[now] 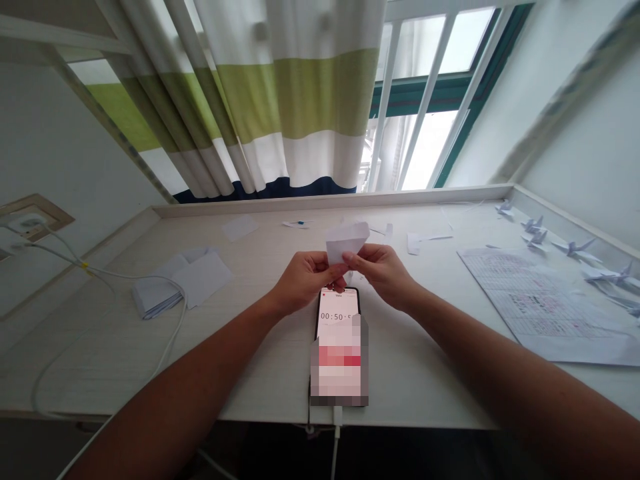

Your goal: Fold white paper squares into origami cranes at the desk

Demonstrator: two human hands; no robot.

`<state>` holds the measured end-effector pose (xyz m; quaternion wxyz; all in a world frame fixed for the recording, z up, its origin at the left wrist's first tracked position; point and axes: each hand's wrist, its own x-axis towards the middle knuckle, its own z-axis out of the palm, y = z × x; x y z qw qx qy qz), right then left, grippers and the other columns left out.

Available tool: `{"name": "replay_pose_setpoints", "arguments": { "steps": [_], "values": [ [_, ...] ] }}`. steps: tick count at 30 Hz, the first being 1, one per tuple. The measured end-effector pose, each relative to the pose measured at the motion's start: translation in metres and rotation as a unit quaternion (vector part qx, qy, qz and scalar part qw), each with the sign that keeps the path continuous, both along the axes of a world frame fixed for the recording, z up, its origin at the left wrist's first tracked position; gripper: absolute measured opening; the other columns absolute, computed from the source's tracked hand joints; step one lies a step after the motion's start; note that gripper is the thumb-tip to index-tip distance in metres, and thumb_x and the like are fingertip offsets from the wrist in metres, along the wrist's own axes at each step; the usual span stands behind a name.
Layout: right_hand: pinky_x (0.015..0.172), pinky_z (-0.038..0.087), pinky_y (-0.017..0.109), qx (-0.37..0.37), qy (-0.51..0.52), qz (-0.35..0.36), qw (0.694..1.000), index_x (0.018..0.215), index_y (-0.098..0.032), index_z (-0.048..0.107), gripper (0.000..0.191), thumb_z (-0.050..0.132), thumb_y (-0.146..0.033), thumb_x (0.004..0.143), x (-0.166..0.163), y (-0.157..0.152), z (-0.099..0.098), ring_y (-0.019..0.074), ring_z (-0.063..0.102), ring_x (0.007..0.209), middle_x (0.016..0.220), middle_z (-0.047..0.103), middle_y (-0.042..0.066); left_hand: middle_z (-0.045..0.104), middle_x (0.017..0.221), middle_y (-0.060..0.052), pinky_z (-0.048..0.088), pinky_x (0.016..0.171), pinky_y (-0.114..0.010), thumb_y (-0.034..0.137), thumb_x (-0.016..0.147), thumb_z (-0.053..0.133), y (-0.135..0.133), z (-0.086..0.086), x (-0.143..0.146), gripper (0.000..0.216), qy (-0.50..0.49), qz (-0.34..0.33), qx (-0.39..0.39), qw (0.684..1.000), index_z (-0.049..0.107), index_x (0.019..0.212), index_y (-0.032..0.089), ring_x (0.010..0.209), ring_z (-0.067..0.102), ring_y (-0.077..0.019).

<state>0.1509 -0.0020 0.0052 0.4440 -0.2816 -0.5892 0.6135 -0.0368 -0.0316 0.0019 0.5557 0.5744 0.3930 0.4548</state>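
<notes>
The left hand (pixel 306 279) and the right hand (pixel 384 270) meet over the counter (pixel 250 373), both closed on the small, white, folded piece of paper (pixel 347 241). Each hand pinches it at its lower part, the thumbs on the side that faces the wearer; the folded paper stands up between the hands, its wider upper part rising above the fingers.

Just below the hands, on the wearer's side, lies a dark-edged, rectangular smartphone (pixel 333 331) with a timer on its lit screen; the lower part of the screen is blurred out. A white charging plug (pixel 337 416) joins the end of the phone farthest from the hands.

Well to the left of the left hand rests a pile of white, folded paper sheets (pixel 173 280), with a white, thin cable (pixel 181 300) curving past its near side. Beyond the left hand lie a pale, flat, four-sided paper piece (pixel 240 228) and a narrow white scrap with a small blue part (pixel 299 224).

Just beyond the right hand is a thin, white, L-shaped paper strip (pixel 414 243). Farther to the right of that hand lies a large white sheet with dark grid lines and red marks (pixel 537 303), and beyond it a row of small, white, folded paper birds (pixel 575 249) runs along the counter's right side.
</notes>
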Motion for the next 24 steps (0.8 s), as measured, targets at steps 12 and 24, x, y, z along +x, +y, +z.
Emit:
{"name": "replay_pose_setpoints", "arguments": {
  "steps": [12, 24],
  "values": [
    [0.075, 0.056, 0.038, 0.008, -0.06, -0.103, 0.993, 0.071, -0.018, 0.077, 0.041, 0.086, -0.058, 0.077, 0.001, -0.002, 0.003, 0.0205, 0.067, 0.073, 0.075, 0.074, 0.007, 0.08, 0.075, -0.012, 0.052, 0.061, -0.026, 0.049, 0.082, 0.083, -0.002, 0.002, 0.001, 0.041, 0.047, -0.037, -0.037, 0.998, 0.069, 0.072, 0.012, 0.063, 0.072, -0.0162],
    [0.071, 0.053, 0.037, 0.028, -0.008, -0.139, 0.99, 0.068, -0.02, 0.077, 0.039, 0.087, -0.056, 0.077, 0.005, 0.002, 0.003, 0.0197, 0.063, 0.072, 0.073, 0.072, 0.005, 0.079, 0.073, -0.012, 0.045, 0.056, -0.025, 0.048, 0.08, 0.084, -0.002, 0.007, -0.002, 0.039, 0.067, -0.043, -0.036, 0.996, 0.071, 0.072, 0.013, 0.06, 0.071, -0.0164]
  ]
}}
